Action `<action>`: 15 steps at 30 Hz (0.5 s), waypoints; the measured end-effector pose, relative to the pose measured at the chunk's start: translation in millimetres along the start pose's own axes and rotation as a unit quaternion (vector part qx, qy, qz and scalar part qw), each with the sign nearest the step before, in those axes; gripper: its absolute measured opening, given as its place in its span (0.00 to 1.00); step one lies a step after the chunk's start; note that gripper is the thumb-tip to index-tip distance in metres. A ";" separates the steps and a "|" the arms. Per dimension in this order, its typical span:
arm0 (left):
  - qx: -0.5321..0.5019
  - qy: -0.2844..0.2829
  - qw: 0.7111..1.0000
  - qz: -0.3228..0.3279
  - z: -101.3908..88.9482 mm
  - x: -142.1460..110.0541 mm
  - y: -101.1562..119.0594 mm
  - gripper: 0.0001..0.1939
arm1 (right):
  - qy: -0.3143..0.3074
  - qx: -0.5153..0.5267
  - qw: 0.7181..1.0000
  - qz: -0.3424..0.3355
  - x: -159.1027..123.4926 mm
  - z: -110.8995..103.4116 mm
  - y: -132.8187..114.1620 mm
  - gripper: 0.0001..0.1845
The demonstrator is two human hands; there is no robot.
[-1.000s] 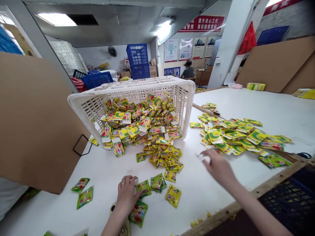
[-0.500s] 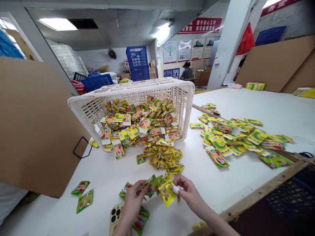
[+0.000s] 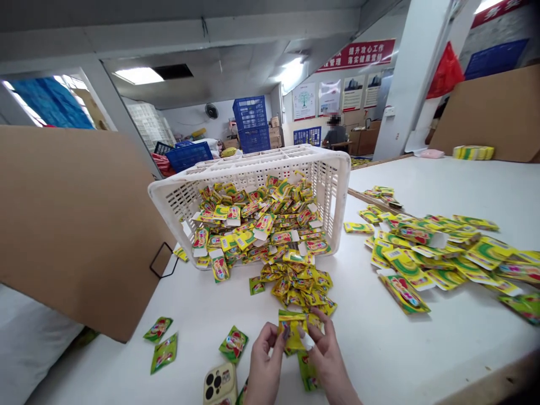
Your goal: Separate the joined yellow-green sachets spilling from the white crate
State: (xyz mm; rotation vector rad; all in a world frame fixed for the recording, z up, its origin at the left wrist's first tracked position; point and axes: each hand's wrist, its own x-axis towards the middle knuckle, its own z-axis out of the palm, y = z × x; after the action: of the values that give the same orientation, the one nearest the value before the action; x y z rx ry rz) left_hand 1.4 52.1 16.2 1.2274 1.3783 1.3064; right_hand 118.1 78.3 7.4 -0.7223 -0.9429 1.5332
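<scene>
Both my hands meet low in the middle of the view over the white table (image 3: pixel 379 349). My left hand (image 3: pixel 265 365) and my right hand (image 3: pixel 327 357) are closed on one yellow sachet (image 3: pixel 291 332), pinching it between them, with a small white tab at my right fingertips. A green sachet (image 3: pixel 307 374) lies under my right hand. Just beyond, a heap of yellow sachets (image 3: pixel 295 284) spills from a white plastic crate (image 3: pixel 333 180) tipped on its side.
A phone (image 3: pixel 219 385) lies by my left wrist, with loose green sachets (image 3: pixel 233 343) to its left. A spread of carded yellow-green packets (image 3: pixel 439 253) covers the right of the table. A big cardboard sheet (image 3: pixel 76 225) stands at the left. A person sits far back.
My right hand came back from the right-hand pile to the middle and joined my left hand on a yellow sachet. The view has shifted left and down a little.
</scene>
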 end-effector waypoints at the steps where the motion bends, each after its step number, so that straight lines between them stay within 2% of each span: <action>1: 0.044 -0.008 0.999 0.023 -0.2 4.8 -0.3 0.15 | -0.020 -0.002 1.000 0.020 3.9 -4.1 -2.4 0.24; 3: 0.144 -0.012 0.987 0.073 -6.5 21.0 0.3 0.15 | -0.041 -0.045 0.998 0.028 12.0 -14.4 -8.3 0.21; 4: 0.186 0.006 0.978 0.090 -14.1 33.4 1.4 0.14 | -0.039 -0.077 0.996 0.016 15.6 -20.5 -11.6 0.18; 5: 0.218 0.045 0.970 0.098 -25.0 48.6 3.0 0.12 | -0.028 -0.111 0.993 0.000 18.5 -27.0 -15.2 0.17; 6: 0.242 0.107 0.960 0.093 -39.3 66.3 4.9 0.10 | -0.016 -0.142 0.990 -0.014 20.4 -33.5 -19.0 0.16; 9: 0.258 0.292 0.921 0.024 -92.9 124.0 9.3 0.22 | -0.017 -0.229 0.973 -0.023 20.1 -51.8 -31.3 0.14; 10: 0.256 0.330 0.909 -0.007 -110.2 140.9 9.3 0.25 | -0.032 -0.279 0.959 -0.027 18.1 -57.3 -35.5 0.13; 11: 0.252 0.348 0.902 -0.035 -125.4 155.1 8.4 0.26 | -0.054 -0.347 0.936 -0.035 15.4 -62.7 -39.5 0.13; 12: 0.246 0.356 0.899 -0.063 -137.7 165.8 6.9 0.24 | -0.076 -0.430 0.898 -0.048 12.2 -67.9 -42.8 0.13; 15: 0.221 0.331 0.909 -0.120 -157.3 176.0 1.8 0.15 | -0.145 -0.668 0.727 -0.063 2.2 -82.8 -46.9 0.19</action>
State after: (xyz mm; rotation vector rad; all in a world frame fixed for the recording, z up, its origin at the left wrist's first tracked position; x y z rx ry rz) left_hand -180.3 200.9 39.9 0.8617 2.3351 1.3300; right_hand 211.5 96.8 7.7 -1.3527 -2.3298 0.6054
